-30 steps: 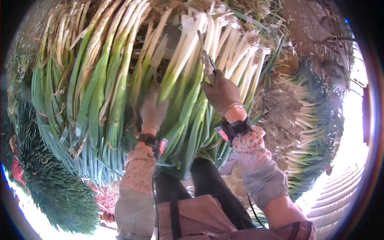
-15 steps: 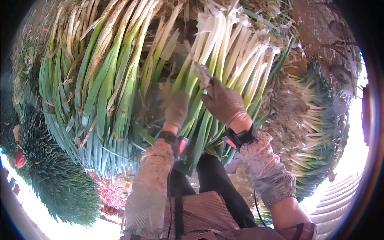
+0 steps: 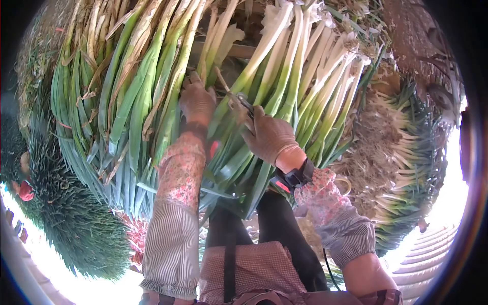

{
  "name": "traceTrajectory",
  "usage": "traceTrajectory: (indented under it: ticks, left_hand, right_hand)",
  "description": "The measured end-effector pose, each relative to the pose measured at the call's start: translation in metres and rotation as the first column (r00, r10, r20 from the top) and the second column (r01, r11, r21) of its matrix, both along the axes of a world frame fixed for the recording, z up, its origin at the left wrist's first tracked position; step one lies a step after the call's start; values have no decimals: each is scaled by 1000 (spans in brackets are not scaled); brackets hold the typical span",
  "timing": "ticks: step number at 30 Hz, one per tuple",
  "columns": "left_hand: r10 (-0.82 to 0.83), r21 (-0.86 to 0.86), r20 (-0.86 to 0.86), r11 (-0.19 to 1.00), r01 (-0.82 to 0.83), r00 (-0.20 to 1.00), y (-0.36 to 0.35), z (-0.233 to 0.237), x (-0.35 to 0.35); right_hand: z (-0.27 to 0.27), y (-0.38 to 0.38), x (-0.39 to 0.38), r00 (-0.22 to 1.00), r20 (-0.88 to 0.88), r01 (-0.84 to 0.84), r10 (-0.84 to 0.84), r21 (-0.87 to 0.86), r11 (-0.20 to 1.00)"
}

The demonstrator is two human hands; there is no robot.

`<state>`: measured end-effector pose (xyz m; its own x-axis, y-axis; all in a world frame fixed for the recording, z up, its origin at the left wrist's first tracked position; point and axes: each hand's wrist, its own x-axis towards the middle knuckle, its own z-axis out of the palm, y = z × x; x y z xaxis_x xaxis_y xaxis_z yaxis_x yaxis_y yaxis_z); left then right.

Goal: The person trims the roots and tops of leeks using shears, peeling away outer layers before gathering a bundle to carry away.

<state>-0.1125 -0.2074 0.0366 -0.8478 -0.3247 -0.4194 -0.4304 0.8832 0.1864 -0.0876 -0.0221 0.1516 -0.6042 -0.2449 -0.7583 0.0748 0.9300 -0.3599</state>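
Note:
My left hand (image 3: 197,101), in a brownish glove, reaches into the left heap of long green stalks (image 3: 137,114), its fingers touching a stalk partly hidden by them. My right hand (image 3: 272,134), gloved alike, is closed round a small metal tool (image 3: 245,103) whose thin end points up and to the left. Beneath and beyond the right hand lie cleaned stalks (image 3: 290,71) with white ends at the top and green leaves towards my lap. The left heap has drier, brown outer leaves.
More bundled stalks with rooty ends (image 3: 401,168) are stacked at the right. A large dark green leafy heap (image 3: 76,218) stands at the lower left. My legs (image 3: 284,229) are below the stalks. Machine-like parts (image 3: 442,96) show at the upper right.
My left hand has moved left and up, away from the cleaned stalks to the left heap. My right hand has shifted slightly left and down with the tool.

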Motion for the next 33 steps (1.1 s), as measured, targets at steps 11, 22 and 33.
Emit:
traceTrajectory:
  ticks: [11, 22, 33]
  left_hand:
    - [-73, 2, 26, 997, 73, 997, -20, 26, -23]
    - [-139, 13, -154, 990, 143, 978, -68, 100, -37]
    - [-311, 311, 20, 905, 290, 950, -27, 38, 4]
  right_hand:
    - [15, -6, 14, 987, 125, -102, 105, -31, 994]
    - [-6, -17, 16, 999, 29, -28, 29, -39, 999]
    - [-23, -34, -21, 1000, 21, -17, 16, 53, 998]
